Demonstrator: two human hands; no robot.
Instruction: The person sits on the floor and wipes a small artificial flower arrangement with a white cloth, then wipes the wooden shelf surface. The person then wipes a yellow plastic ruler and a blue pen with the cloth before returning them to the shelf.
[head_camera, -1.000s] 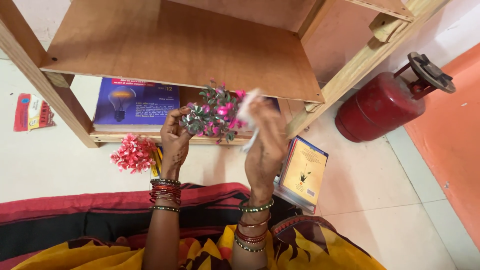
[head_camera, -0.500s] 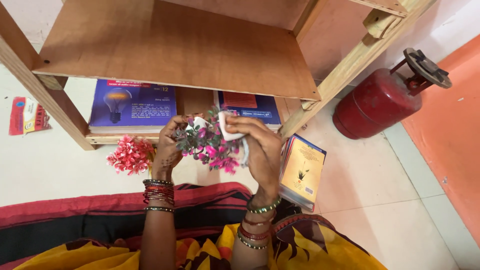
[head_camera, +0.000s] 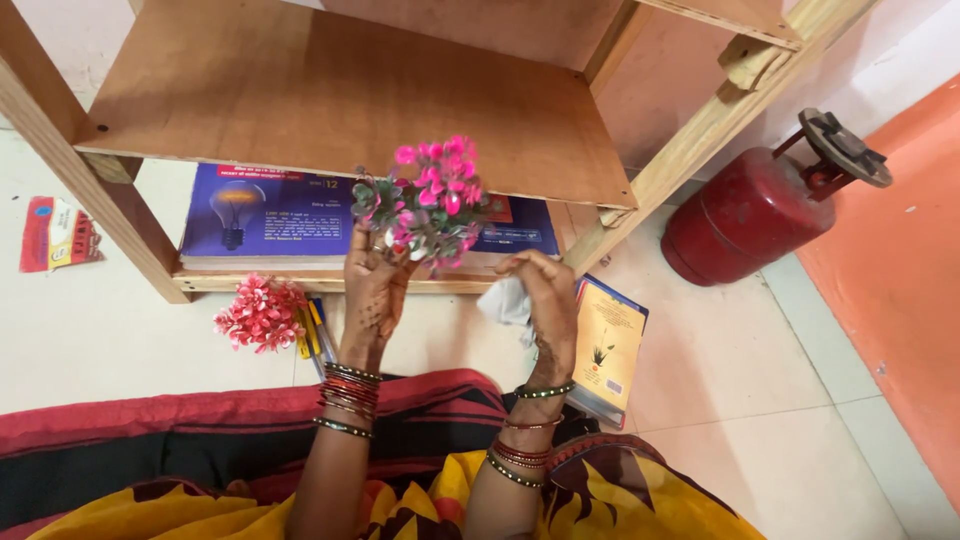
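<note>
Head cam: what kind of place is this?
Probably a room in a home, seen from the floor. A red gas cylinder stands on pale floor tiles by the wall, and a plain wooden shelf unit holds books. The left hand holds an artificial flower sprig.

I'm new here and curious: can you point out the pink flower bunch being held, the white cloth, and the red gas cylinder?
pink flower bunch (head_camera: 430, 205), head view, on its blossoms.
white cloth (head_camera: 505, 300), head view, on its crumpled middle.
red gas cylinder (head_camera: 745, 220), head view, on its body.
</note>
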